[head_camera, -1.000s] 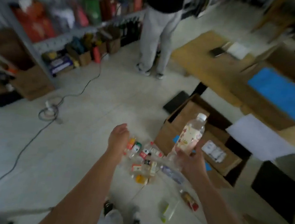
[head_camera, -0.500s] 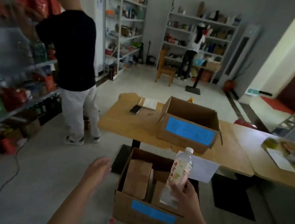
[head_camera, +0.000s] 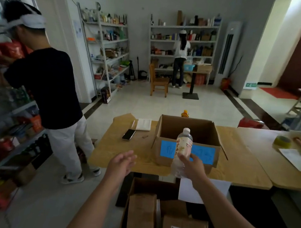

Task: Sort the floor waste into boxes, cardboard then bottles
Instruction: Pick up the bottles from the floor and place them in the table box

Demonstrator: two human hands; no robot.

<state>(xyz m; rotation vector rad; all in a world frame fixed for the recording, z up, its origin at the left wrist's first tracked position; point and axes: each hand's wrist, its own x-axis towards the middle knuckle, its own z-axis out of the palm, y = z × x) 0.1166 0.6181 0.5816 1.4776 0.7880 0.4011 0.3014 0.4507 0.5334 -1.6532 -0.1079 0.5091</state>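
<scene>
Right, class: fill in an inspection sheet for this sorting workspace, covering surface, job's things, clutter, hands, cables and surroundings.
Surface: wooden table, with tiled floor below.
Job's things: bottle held roughly upright in front of the blue-labelled box on the table; floor box holds cardboard pieces.
Clutter: phone, white pad, tape roll, paper sheet on the tables.
Hands: right hand grips the bottle; left hand open, holds nothing.
Cables: nothing seen near the boxes.
Surroundings: person in black top at the left shelves; second person at the far shelves; wooden chair.
</scene>
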